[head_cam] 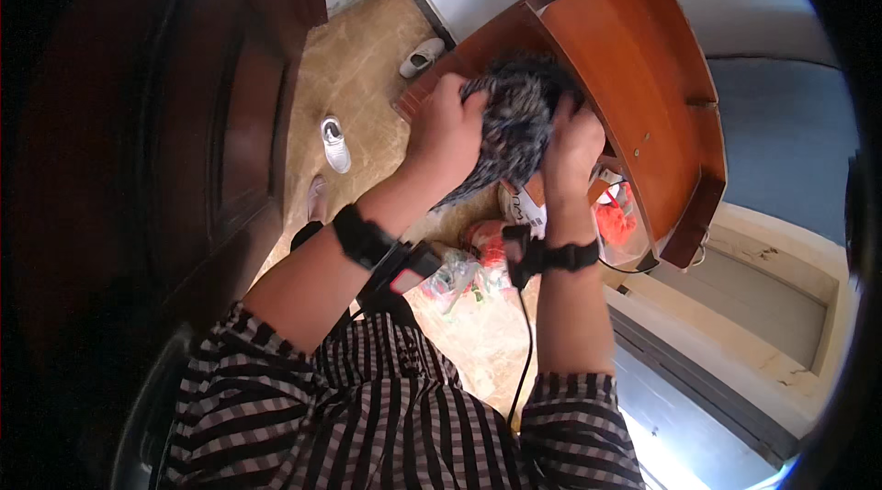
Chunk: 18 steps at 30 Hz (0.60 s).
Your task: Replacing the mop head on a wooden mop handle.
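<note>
A shaggy grey-and-black piece of fabric or fur [517, 125], blurred by motion, is stretched between my two hands in front of a wooden cabinet [627, 70]. My left hand [448, 135] grips its left edge, thumb on top. On the opposite edge, my right hand [573, 142] has its fingers curled into the pile. What kind of item it is, I cannot tell. Each wrist wears a black strap with a small device [413, 269] on it.
White shoes [335, 145] [422, 57] lie on the marbled floor [365, 63]. Below my hands are plastic bags [458, 276] and a white printed bag or box [525, 211]. Red items [615, 221] sit by the cabinet. A dark wooden door [227, 97] stands at left. A cable [527, 352] hangs from my right wrist.
</note>
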Each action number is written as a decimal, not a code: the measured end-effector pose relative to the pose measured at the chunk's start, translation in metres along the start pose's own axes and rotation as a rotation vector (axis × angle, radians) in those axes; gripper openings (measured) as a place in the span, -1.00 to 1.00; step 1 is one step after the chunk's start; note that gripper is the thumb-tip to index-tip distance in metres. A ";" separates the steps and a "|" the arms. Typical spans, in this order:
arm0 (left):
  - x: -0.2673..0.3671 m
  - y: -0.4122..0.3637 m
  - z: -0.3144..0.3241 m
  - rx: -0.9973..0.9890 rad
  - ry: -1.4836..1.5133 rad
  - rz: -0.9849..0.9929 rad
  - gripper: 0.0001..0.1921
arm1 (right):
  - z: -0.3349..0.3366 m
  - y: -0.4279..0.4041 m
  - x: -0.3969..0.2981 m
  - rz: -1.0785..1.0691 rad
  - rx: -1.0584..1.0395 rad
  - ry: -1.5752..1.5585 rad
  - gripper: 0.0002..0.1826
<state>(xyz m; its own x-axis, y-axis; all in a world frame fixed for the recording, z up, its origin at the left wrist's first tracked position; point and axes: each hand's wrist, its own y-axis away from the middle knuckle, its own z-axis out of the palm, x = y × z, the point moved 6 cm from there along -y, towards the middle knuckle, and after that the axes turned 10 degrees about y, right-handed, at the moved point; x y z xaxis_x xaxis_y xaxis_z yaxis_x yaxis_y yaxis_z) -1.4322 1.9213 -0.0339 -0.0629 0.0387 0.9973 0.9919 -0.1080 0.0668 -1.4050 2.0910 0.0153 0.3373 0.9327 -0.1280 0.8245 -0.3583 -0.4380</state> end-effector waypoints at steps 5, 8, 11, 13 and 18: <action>-0.005 -0.041 0.045 -0.005 0.060 0.011 -0.70 | 0.061 -0.038 0.072 -0.121 -0.153 -0.143 -0.54; -0.007 -0.052 0.052 0.020 0.092 -0.025 -0.68 | 0.080 -0.046 0.095 0.049 -0.153 0.048 -0.54; -0.003 -0.057 0.059 -0.025 -0.023 -0.065 -0.68 | 0.083 -0.045 0.113 0.161 -0.149 0.164 -0.54; -0.016 -0.064 0.053 -0.008 -0.013 -0.021 -0.69 | 0.094 -0.037 0.100 0.191 -0.158 0.172 -0.54; -0.027 -0.068 0.056 -0.028 0.007 -0.051 -0.71 | 0.091 -0.016 0.075 0.214 -0.138 0.164 -0.53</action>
<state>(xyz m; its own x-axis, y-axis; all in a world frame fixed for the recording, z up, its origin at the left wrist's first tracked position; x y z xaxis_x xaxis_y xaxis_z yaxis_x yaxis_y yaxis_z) -1.4917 1.9829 -0.0671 -0.1146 0.0381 0.9927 0.9838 -0.1340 0.1187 -1.4346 2.1705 -0.0681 0.5701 0.8198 -0.0537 0.7767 -0.5591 -0.2899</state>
